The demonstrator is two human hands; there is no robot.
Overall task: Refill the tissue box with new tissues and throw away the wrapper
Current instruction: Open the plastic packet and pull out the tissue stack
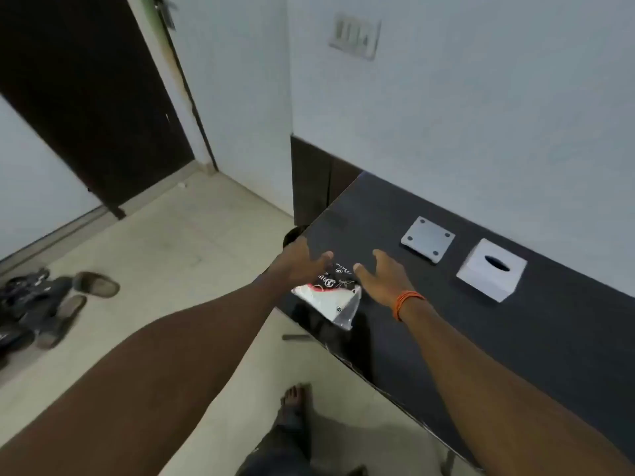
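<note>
A plastic-wrapped pack of white tissues [331, 297], its wrapper black with print at the top, lies near the left end of the black table [446, 338]. My left hand [302, 261] is on the pack's left side, fingers curled at its upper edge. On the pack's right, my right hand [381, 276] hovers with fingers spread, an orange thread on its wrist. A white cube tissue box [491, 269] with an oval slot on top stands further right. Between them, near the wall, lies the box's grey square base plate [427, 238].
Several dark sandals [44, 304] lie on the tiled floor at left. A dark door [86, 97] stands open at the back left. A switch plate [355, 36] is on the wall above the table. My bare foot [293, 403] is by the table's front edge.
</note>
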